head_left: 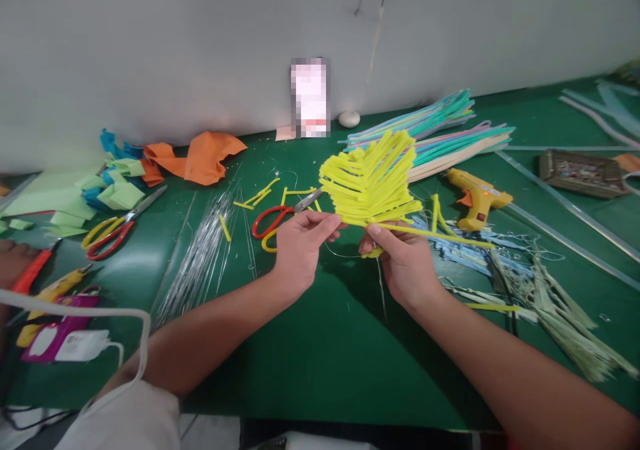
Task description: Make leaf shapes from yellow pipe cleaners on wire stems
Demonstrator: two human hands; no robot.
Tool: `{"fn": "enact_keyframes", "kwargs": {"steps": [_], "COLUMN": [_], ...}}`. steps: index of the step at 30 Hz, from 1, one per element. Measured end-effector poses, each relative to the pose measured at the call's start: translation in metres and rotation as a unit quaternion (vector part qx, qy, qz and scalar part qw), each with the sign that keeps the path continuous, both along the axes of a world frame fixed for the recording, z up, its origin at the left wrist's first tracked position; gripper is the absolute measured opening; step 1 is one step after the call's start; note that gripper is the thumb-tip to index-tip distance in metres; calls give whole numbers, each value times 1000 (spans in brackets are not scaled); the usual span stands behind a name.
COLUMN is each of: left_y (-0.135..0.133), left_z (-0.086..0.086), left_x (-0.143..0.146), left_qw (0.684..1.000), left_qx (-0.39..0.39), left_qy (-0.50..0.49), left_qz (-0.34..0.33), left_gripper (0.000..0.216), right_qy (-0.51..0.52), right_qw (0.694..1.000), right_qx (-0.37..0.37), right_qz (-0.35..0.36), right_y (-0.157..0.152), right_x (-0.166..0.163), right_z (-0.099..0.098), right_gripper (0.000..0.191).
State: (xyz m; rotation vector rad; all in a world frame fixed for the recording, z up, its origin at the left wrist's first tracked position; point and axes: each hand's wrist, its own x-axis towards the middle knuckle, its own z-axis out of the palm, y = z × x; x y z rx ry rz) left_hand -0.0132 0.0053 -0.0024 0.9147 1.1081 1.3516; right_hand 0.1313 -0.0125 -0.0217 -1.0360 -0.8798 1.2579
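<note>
Left of the glue gun (479,200), your left hand (301,247) and right hand (407,260) pinch the yellow leaf (369,182) at its base; probably light, bendy, crushable, so hold there.

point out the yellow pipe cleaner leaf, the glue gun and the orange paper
Yellow pipe-cleaner leaf (369,182), head view: middle of its ribbed blade.
Hot glue gun (481,197), head view: middle of its yellow body.
Orange paper (213,159), head view: its broad right-hand part.
</note>
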Motion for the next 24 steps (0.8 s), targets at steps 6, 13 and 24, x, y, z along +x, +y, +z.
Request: {"fn": "enact_keyframes", "kwargs": {"steps": [6,13,24], "left_y": [0,4,2], "left_z": [4,-3,-2], "left_x": [0,-1,0], "left_qw": [1000,999,998], "left_qx": [4,6,-29], "left_qy": [-14,-27,16], "left_qz": [-18,-21,-52], "left_gripper": [18,23,22], "right_qy": [18,40,40], "right_qw": [1000,999,999], "right_qx": [-5,10,5], "right_qz": [-4,3,0], "right_y": [0,3,3], "right_x": [-1,0,0], "right_z": [-1,-1,3], "right_gripper": [23,11,23]}}
